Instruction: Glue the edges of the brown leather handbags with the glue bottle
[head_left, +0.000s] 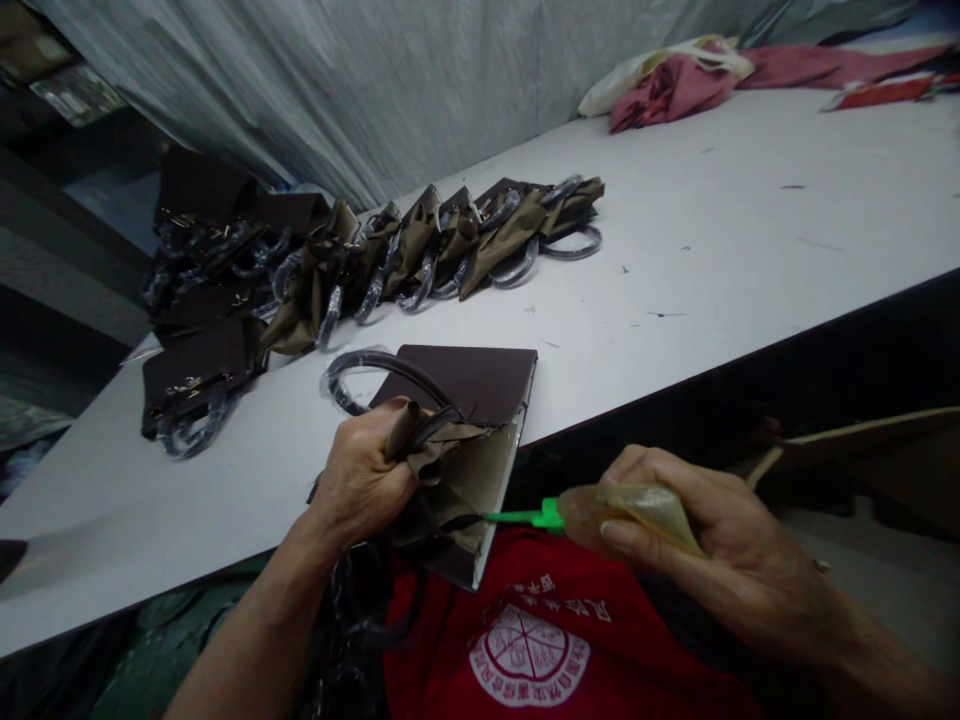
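Noted lower centre: left hand [364, 480] clenched on bunched olive lining [450, 450] of brown bag [472, 380], right hand [720, 560] squeezing soft amber bottle [652, 505], green nozzle [525, 517]; illegible white lettering on red cloth [645, 660].

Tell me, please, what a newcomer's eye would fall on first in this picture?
The bright green nozzle of a squeeze bottle in the right hand stands out at bottom centre, its tip at the open edge of a dark brown bag that the left hand grips. Behind, a row of similar bags lies along the white table, and a red garment with a white emblem fills the foreground.
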